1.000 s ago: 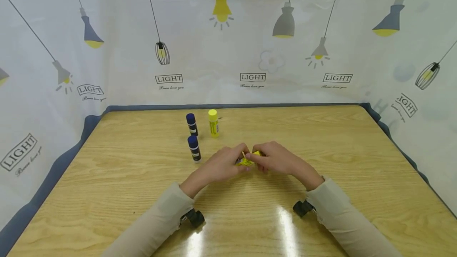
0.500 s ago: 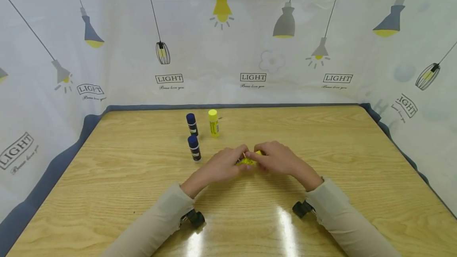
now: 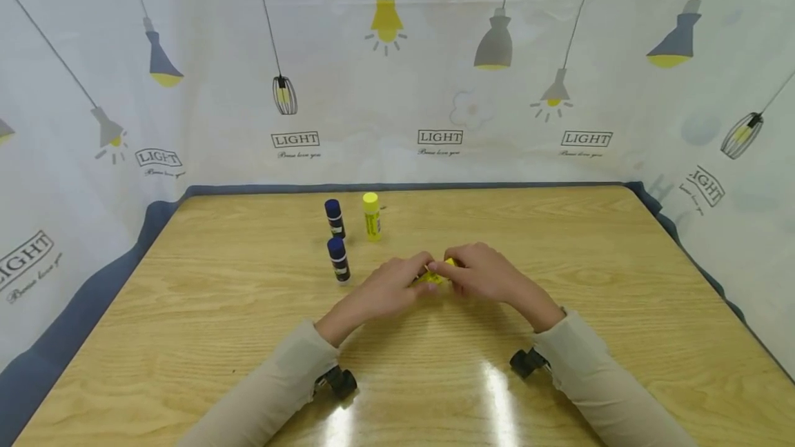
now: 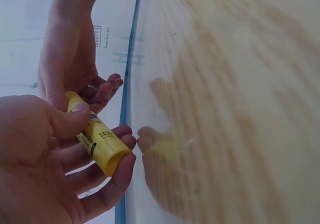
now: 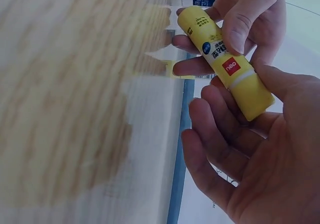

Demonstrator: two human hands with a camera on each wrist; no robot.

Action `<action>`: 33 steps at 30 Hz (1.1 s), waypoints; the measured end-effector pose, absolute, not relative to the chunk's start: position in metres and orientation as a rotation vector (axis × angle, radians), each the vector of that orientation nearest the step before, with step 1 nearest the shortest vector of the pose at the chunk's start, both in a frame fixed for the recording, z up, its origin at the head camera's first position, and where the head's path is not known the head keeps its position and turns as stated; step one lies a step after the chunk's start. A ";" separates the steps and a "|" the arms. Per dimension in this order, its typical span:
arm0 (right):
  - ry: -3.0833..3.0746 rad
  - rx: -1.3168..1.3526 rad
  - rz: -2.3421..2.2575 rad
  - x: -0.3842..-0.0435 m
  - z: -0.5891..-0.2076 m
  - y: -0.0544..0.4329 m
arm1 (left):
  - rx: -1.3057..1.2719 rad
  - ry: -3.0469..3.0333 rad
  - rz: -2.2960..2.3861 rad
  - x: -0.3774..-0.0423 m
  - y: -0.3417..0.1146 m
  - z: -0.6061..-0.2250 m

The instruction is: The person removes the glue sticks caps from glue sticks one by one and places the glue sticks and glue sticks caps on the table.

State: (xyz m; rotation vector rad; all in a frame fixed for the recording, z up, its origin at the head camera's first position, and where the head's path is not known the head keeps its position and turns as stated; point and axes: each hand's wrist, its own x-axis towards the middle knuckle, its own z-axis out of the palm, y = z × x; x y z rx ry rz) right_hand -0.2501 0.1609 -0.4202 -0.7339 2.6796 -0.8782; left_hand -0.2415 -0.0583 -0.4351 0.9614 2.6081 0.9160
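Note:
Both hands hold one yellow glue stick (image 3: 433, 278) over the middle of the table. My left hand (image 3: 390, 287) grips the body, its thumb (image 4: 70, 121) lying along the side and its fingers underneath. At the other end, my right hand (image 3: 486, 274) pinches the yellow cap (image 5: 251, 96), just past a white band. A red logo and dark print show on the label in the right wrist view. Left of the hands stand two glue sticks with dark blue caps, a nearer one (image 3: 339, 261) and a farther one (image 3: 334, 219). Another yellow glue stick (image 3: 372, 217) stands upright beside the farther one.
The wooden table (image 3: 248, 357) reflects bright light near its front. A white backdrop (image 3: 373, 102) printed with lamps rises behind and at both sides, with a blue border along the table edge. Small black cameras hang under both sleeves.
The right hand and the cap end have shifted slightly up and to the right in the head view. Both hands keep their hold on the glue stick; the standing ones stay in place.

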 end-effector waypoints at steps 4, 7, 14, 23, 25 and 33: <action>2.683 -0.753 -0.869 -0.250 -0.418 0.161 | 0.962 2.575 0.925 -0.241 -0.059 -0.433; 2.682 -0.746 -0.867 -0.249 -0.417 0.162 | 0.943 2.561 0.940 -0.242 -0.058 -0.432; 2.676 -0.761 -0.877 -0.248 -0.415 0.161 | 0.903 2.598 0.944 -0.243 -0.057 -0.433; 2.697 -0.718 -0.890 -0.249 -0.410 0.161 | 0.884 2.657 0.938 -0.241 -0.058 -0.432; 2.695 -0.724 -0.895 -0.248 -0.409 0.161 | 0.886 2.653 0.938 -0.241 -0.058 -0.432; 2.674 -0.752 -0.972 -0.247 -0.397 0.169 | 0.904 2.612 0.938 -0.241 -0.060 -0.427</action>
